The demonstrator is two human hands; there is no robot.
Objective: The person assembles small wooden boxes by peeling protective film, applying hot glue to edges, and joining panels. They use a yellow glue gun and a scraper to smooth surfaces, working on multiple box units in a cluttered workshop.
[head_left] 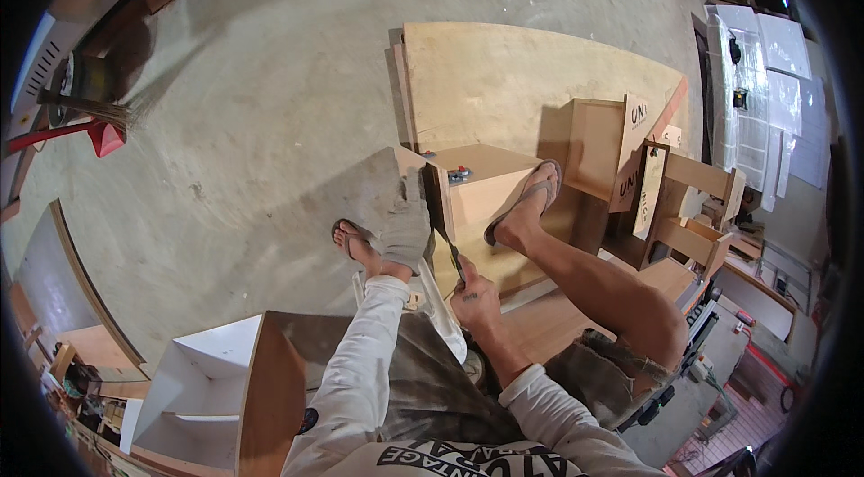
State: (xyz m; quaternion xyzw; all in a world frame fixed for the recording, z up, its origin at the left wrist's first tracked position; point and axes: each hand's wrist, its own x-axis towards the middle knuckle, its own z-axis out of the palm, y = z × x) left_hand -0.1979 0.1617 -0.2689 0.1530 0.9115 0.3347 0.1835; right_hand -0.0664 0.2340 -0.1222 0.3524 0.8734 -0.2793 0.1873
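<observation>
My left hand (405, 227), in a grey work glove, lies against the left side of a light wooden box (495, 211). Its fingers stretch forward beside the box's edge. Bare and closed, my right hand (475, 299) grips a slim hand tool (454, 252) with a dark, narrow blade; its exact kind is unclear. The blade runs along the near left edge of the box. On top of the box sits a small grey and red metal piece (460, 173). My sandalled right foot (531, 200) rests on the box, and my left foot (353, 238) is on the floor.
A big plywood sheet (531, 63) lies beyond the box. Open wooden drawers (684, 171) are stacked at the right. A white-lined cabinet (207, 378) stands at the lower left. Farther left are a red dustpan (106, 137) and a broom (90, 106).
</observation>
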